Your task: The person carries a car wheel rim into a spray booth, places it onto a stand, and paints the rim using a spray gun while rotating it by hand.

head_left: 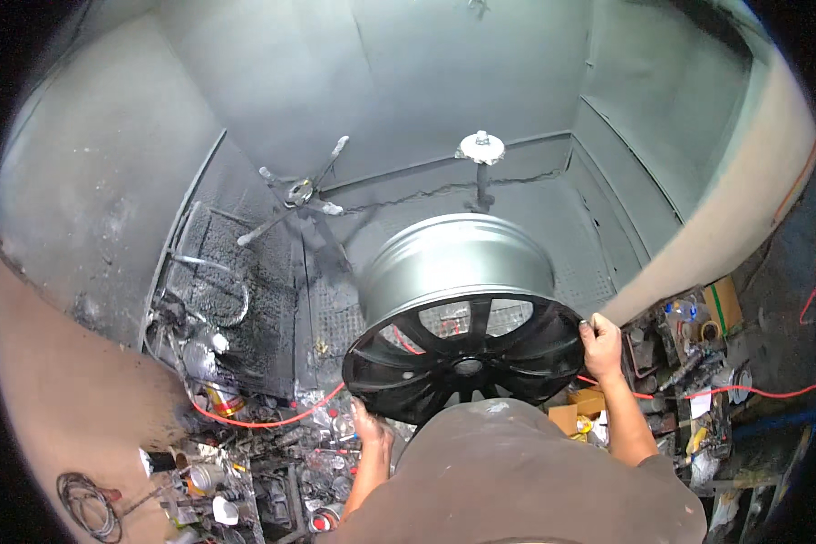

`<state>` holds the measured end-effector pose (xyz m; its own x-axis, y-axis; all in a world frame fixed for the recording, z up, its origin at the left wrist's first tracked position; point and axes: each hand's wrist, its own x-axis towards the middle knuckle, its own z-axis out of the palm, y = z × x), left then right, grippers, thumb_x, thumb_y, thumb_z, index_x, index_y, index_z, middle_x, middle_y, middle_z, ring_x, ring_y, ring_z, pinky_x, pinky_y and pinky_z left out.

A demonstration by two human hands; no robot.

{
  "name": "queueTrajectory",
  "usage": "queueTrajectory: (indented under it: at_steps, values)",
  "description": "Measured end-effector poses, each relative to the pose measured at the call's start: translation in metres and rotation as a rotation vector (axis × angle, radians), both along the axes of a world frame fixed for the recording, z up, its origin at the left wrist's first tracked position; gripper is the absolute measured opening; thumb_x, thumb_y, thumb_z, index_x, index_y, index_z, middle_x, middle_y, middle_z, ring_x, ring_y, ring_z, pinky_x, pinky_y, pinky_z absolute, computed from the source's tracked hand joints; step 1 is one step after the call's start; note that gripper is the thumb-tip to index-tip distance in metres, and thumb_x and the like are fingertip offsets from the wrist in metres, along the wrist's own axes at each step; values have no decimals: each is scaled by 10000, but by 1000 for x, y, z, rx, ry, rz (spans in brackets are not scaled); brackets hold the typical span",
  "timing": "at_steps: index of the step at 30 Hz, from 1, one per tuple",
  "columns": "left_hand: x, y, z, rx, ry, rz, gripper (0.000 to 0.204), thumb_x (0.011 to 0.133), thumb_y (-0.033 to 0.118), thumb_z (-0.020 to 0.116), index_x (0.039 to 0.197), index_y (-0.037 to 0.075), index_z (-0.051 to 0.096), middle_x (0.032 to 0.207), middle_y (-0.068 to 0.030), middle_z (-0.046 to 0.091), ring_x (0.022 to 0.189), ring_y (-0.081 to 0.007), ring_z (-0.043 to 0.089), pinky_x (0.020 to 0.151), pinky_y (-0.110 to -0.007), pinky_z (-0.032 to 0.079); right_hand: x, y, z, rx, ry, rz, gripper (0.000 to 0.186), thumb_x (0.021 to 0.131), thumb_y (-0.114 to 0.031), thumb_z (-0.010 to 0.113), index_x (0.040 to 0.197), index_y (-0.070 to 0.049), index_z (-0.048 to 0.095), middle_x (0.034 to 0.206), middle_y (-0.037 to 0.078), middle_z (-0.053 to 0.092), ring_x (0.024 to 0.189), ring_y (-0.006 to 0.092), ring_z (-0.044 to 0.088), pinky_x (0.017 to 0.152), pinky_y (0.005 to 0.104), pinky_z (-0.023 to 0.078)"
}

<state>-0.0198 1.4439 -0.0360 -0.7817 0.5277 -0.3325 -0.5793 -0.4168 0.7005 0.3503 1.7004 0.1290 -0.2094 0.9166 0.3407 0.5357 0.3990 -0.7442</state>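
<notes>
A car wheel rim (467, 263) is held in front of my body, its black spoked face tilted up toward me and its silver barrel pointing away. My right hand (603, 346) grips the rim's edge on the right, thumb over the lip. At the lower left edge, my left hand (372, 426) is closed on the rim, its fingers partly hidden beneath. Beyond the rim stands a post with a white, paint-crusted round top (481, 148). Left of that is a stand with several coated arms (299, 192).
Grey booth walls (462, 72) surround the far side. A spray gun (204, 349) hangs at left by a metal rack. A red hose (272, 422) runs across behind the rim. Cluttered cans and tools (272, 490) lie below left; boxes (589, 403) and more clutter sit at right.
</notes>
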Motion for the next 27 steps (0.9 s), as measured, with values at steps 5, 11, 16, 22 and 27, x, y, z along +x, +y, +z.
queueTrajectory:
  at_steps: [5,11,16,22,27]
  values:
    - [-71,133,17,0,81,-68,437,1038,357,470,1307,15,504,1309,-101,590,1206,-237,552,1065,-400,402,-25,74,-24,-47,-10,-136,525,936,-387,616,709,-12,326,645,115,257,614,210,279,543,382,315]
    - [-116,238,44,-136,81,-223,432,1044,358,457,1287,2,479,1284,-127,586,1163,-266,576,1026,-435,437,-61,149,-33,-29,90,-270,449,934,-277,629,709,-35,325,656,44,243,643,132,284,534,336,297]
    - [-134,307,29,-111,68,-235,443,1033,358,484,1290,-2,470,1285,-137,580,1182,-264,560,1039,-437,427,-65,208,-60,-108,120,-273,450,937,-284,624,715,-40,318,665,39,245,651,129,283,537,332,295]
    - [-153,440,49,1,147,-148,358,1028,312,512,1225,12,522,1230,-127,611,1145,-245,579,1011,-430,443,-86,312,-45,-65,112,-321,441,956,-280,592,713,-26,325,662,58,277,647,162,310,570,347,311]
    - [-197,587,116,-143,165,-240,298,986,318,600,1085,38,621,1036,-66,668,945,-204,616,898,-407,478,-125,493,-6,45,1,-414,544,962,-401,579,676,39,433,623,213,413,589,284,346,581,439,357]
